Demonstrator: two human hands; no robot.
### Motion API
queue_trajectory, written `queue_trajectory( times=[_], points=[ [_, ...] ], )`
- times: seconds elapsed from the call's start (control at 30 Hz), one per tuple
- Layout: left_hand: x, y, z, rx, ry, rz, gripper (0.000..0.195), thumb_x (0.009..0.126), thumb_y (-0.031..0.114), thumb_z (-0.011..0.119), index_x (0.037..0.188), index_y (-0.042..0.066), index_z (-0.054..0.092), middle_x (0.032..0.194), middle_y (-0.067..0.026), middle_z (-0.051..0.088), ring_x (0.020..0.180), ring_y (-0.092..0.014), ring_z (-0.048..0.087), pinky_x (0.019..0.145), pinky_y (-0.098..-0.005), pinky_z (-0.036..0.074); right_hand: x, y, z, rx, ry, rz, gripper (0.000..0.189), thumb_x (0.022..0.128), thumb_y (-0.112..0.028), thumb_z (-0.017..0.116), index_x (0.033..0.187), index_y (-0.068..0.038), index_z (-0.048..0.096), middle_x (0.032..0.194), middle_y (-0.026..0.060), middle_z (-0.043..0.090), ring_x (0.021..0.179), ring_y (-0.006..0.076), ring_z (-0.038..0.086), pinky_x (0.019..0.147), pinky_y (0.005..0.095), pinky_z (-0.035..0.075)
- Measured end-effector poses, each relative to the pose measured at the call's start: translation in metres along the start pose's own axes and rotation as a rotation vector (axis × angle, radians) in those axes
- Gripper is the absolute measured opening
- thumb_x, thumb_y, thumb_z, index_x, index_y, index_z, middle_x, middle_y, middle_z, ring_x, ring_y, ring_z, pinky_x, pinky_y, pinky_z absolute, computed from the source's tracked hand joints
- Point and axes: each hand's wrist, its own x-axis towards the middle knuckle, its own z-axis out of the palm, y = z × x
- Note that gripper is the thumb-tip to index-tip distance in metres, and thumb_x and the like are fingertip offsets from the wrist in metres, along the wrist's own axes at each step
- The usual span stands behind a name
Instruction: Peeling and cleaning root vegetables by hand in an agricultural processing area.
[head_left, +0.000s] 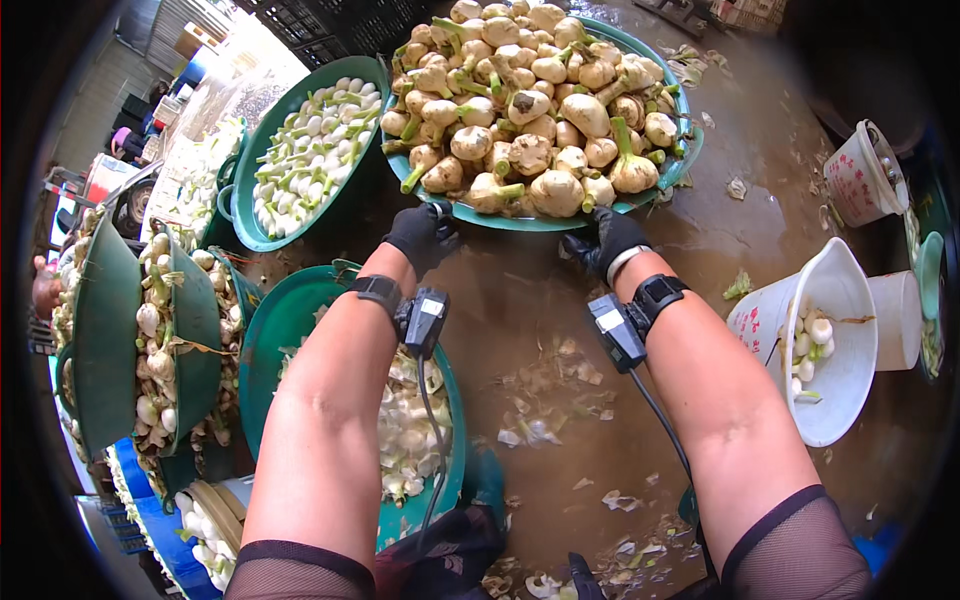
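Observation:
A wide green tub (517, 223) heaped with soil-stained garlic bulbs (557, 191) stands on the floor before me. My left hand (422, 238), in a black glove, has its fingers curled at the tub's near rim, left of centre. At the same rim, farther right, my right hand (616, 238) grips with its black-gloved fingers; part of them is hidden by the hand itself. A black device with a cable is strapped to each forearm. Between the hands, cut green stalks and bulbs rest close to the rim.
Beside the heap stands a green tub (238, 202) of cleaned white bulbs. Bulb skins fill another green tub (454, 427) under my left arm. Stacked tubs (105, 352) of garlic line the left. A tilted white bucket (836, 405) holds several bulbs. Loose skins (532, 431) litter the wet floor.

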Motion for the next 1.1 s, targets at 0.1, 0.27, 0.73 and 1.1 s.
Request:
queue_trajectory(
  times=[0.1, 0.27, 0.73, 1.1],
  points=[
    [0.062, -0.005, -0.035, 0.364, 0.018, 0.358, 0.008, 0.086, 0.008, 0.051, 0.092, 0.008, 0.055, 0.079, -0.0043, 0.057, 0.073, -0.018, 0.057, 0.075, -0.0306, 0.050, -0.006, -0.028, -0.004, -0.605, 0.050, -0.155, 0.048, 0.065, -0.033, 0.075, 0.100, -0.006, 0.060, 0.095, 0.0149, 0.064, 0.090, 0.0321, 0.061, 0.076, 0.0375, 0.050],
    [0.080, -0.009, -0.099, 1.102, -0.103, 1.063, 0.009, 0.088, 0.006, 0.052, 0.097, 0.006, 0.054, 0.089, -0.0052, 0.059, 0.082, -0.017, 0.059, 0.075, -0.0270, 0.053, -0.018, -0.067, 0.009, -0.739, -0.015, -0.126, 0.042, 0.069, -0.029, 0.073, 0.099, -0.003, 0.061, 0.094, 0.0166, 0.064, 0.088, 0.0323, 0.061, 0.077, 0.0374, 0.050],
    [-0.037, -0.075, 0.036, -0.070, -0.100, 0.155, 0.015, 0.085, 0.008, 0.056, 0.099, 0.012, 0.053, 0.081, -0.0007, 0.057, 0.074, -0.013, 0.058, 0.059, -0.0261, 0.050, -0.038, 0.061, -0.050, -0.480, 0.326, -0.585, 0.027, 0.083, -0.004, 0.050, 0.109, -0.010, 0.052, 0.095, 0.0102, 0.060, 0.077, 0.0231, 0.062, 0.049, 0.0330, 0.055],
    [-0.152, -0.194, -0.009, 0.812, -0.061, 0.801, 0.015, 0.071, 0.019, 0.066, 0.081, 0.010, 0.061, 0.072, -0.0138, 0.061, 0.072, -0.034, 0.060, 0.065, -0.0404, 0.049, -0.192, 0.053, -0.045, 1.040, 0.206, 0.367, 0.034, 0.084, -0.005, 0.048, 0.117, -0.014, 0.049, 0.101, 0.0073, 0.061, 0.080, 0.0234, 0.064, 0.053, 0.0342, 0.056]
  ],
)
